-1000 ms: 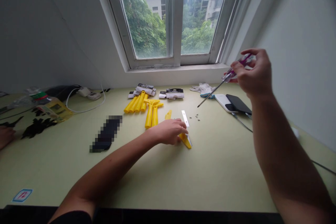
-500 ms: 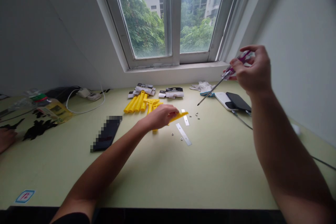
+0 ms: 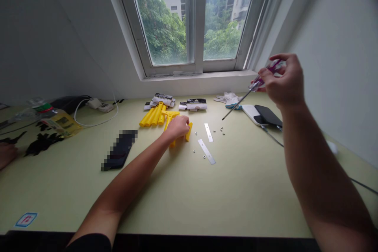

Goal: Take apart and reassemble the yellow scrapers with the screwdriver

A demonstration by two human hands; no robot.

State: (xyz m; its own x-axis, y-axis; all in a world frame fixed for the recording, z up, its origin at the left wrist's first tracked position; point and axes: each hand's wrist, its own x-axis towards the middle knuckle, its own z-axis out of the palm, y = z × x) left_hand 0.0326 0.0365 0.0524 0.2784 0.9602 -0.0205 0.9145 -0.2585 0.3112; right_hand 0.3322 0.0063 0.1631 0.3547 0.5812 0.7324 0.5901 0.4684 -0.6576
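Observation:
My right hand (image 3: pixel 285 80) is raised above the desk's right side, wrapped round the clear and purple handle of a screwdriver (image 3: pixel 240 101). The shaft slants down to the left. My left hand (image 3: pixel 178 126) is low over the desk, fingers bent on a yellow plastic scraper head (image 3: pixel 189 132), partly hidden by the hand. Beside and under that hand sit other yellow scraper heads (image 3: pixel 170 115). Two flat metal blades (image 3: pixel 208 132) lie to its right. Small screws (image 3: pixel 223 134) are scattered right of the blades, with nuts (image 3: pixel 204 156) nearer to me.
Yellow handles (image 3: pixel 152 116) lie in a row behind, near black-and-white packaging (image 3: pixel 197 104). Gloves (image 3: pixel 228 97), a white device (image 3: pixel 251 113) and a dark phone (image 3: pixel 268 114) with cables are at right. A pixelated dark phone (image 3: pixel 119 151) and a bottle (image 3: pixel 60 120) are left; another person's hand (image 3: pixel 7 154) shows at the edge.
My left hand has moved left and the scraper head with it, turning from nearly level to steeper and uncovering a nut and a blade. My right hand with the screwdriver has barely shifted.

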